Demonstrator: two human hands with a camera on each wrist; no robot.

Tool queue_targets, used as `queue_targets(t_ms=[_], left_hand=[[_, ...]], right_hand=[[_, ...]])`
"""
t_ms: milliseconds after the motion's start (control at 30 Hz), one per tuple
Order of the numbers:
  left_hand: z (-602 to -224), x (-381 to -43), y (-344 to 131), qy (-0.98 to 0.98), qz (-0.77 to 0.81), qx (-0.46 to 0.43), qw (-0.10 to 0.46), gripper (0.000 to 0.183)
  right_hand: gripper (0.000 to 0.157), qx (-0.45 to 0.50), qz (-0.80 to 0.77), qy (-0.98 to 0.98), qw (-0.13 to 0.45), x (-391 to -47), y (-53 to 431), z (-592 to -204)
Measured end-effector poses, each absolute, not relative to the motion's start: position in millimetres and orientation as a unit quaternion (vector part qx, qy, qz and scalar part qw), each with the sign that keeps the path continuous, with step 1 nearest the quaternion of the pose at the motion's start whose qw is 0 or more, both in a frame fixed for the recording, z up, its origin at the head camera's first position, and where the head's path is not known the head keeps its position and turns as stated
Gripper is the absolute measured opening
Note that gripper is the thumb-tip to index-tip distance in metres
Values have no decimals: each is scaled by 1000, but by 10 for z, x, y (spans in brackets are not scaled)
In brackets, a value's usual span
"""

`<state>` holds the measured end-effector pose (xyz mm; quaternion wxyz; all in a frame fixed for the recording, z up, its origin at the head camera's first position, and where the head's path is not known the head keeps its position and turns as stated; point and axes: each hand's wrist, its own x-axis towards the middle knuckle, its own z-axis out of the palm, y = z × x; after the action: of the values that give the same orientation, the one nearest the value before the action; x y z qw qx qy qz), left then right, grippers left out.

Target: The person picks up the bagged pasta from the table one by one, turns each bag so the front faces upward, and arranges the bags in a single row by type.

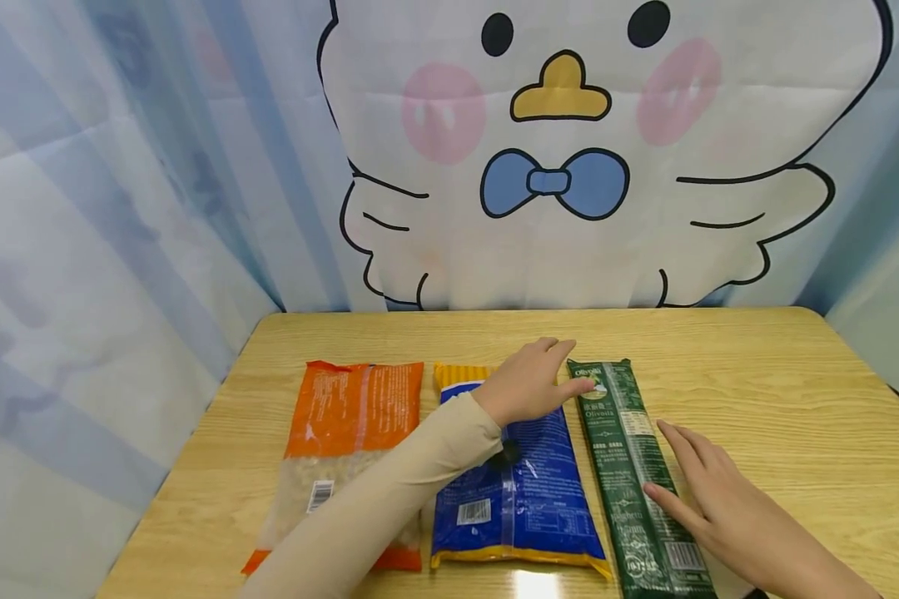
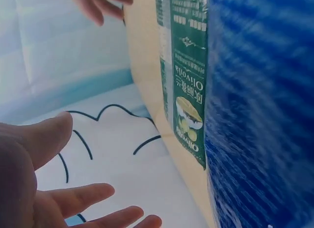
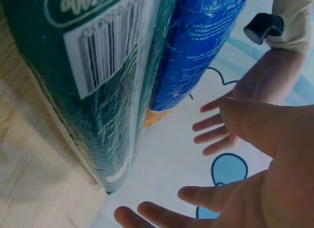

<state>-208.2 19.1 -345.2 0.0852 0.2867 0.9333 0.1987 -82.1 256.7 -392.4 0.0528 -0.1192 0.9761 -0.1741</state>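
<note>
A long green spaghetti packet point(image 1: 620, 466) lies on the table, its label and barcode facing up. My left hand point(image 1: 528, 384) reaches across the blue bag point(image 1: 543, 499), fingers extended, near the packet's far end. In the left wrist view the left hand point(image 2: 54, 179) has thumb and fingers spread with nothing between them. Beside the near right edge of the packet is my right hand point(image 1: 727, 507), thumb toward the packet. The right wrist view shows that right hand point(image 3: 245, 164) with fingers apart and holding nothing. Whether either hand touches the packet, I cannot tell.
An orange and clear bag point(image 1: 360, 408) of pale contents lies at the left, partly covered by my left sleeve point(image 1: 397, 491). All three packages rest on a wood-grain table point(image 1: 779, 383). A curtain point(image 1: 562, 258) with a cartoon print hangs behind the table.
</note>
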Motion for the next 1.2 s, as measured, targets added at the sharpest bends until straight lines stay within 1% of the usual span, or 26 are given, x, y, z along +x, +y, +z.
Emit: queue_targets(t_ms=[133,367,600,733,933,1067,1200], left_hand=[[-3465,-2200,261,932,220,276,89,64],[-3496,-2375,356,926,248,269,94,56],[-3564,-2460,417,909,316,246,115,51],[-3625,-2491,482,902,349,218,129,51],[-3653,-2471,602,903,371,168,137,52],[-3657,-2416,682,900,381,138,159,54],[-3690,-2394,732,891,397,122,184,41]], right_hand=[[87,-112,-185,974,62,-849,2582,-3901],[78,-113,-236,962,77,-918,2627,-3891],[81,-94,-300,939,143,-994,2697,-3900],[80,-83,-318,930,165,-1022,2735,-3928],[80,-62,-327,927,171,-1050,2759,-3944],[78,-52,-330,927,168,-1047,2766,-3958],[75,-54,-335,925,170,-1051,2763,-3984]])
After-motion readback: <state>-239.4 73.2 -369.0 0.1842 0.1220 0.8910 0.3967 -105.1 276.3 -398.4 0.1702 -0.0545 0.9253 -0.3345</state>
